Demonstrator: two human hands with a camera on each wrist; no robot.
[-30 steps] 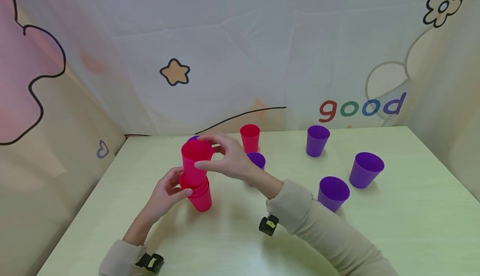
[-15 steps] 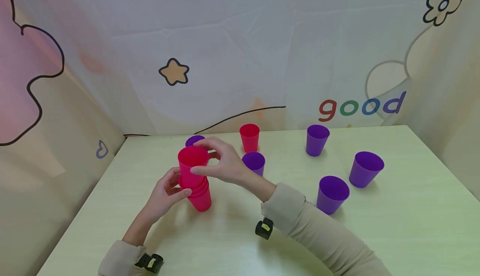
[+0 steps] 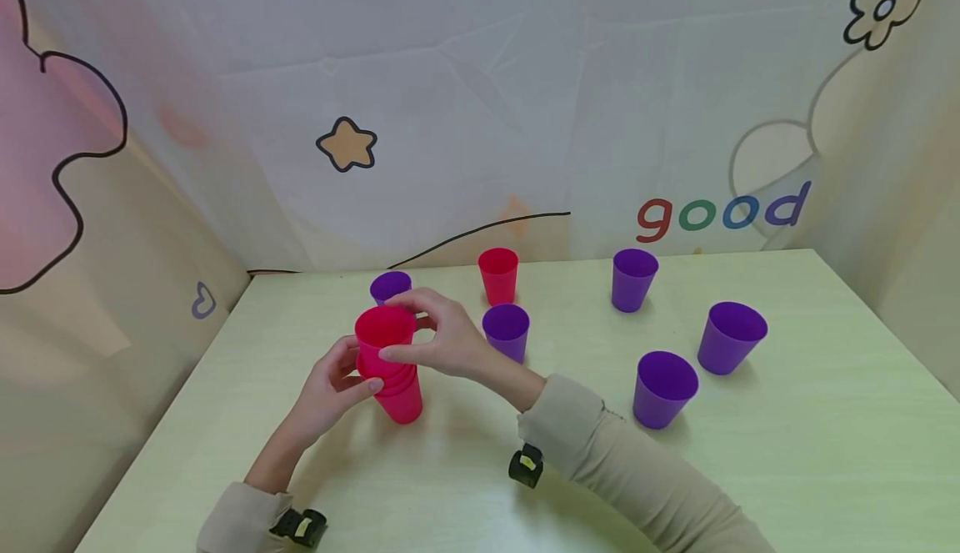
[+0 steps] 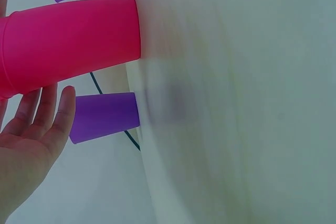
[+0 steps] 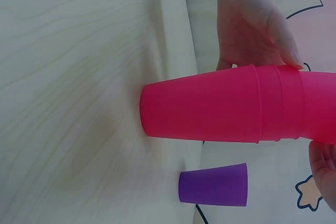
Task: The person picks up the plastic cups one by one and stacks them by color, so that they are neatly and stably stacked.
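A stack of nested red cups (image 3: 401, 407) stands upright on the table. My left hand (image 3: 330, 390) holds it near its rims, thumb on the near side and fingers behind. Above, my right hand (image 3: 442, 340) grips another red cup (image 3: 372, 349) between thumb and fingers; its lower part sits inside the stack. In the left wrist view, the fingers (image 4: 47, 111) lie against the side of the stack. The right wrist view has the stack (image 5: 205, 106) sideways, with several rims close together and the upper cup leaving the frame.
Behind the stack stand a purple cup (image 3: 386, 288), another purple cup (image 3: 506, 332) and a single red cup (image 3: 498, 276). To the right are three more purple cups (image 3: 635, 279), all upright. A printed curtain (image 3: 465, 119) hangs along the table's back edge.
My right hand has lowered its red cup further into the stack, moving down and slightly left. More of the purple cups behind now shows. My left hand has stayed in place.
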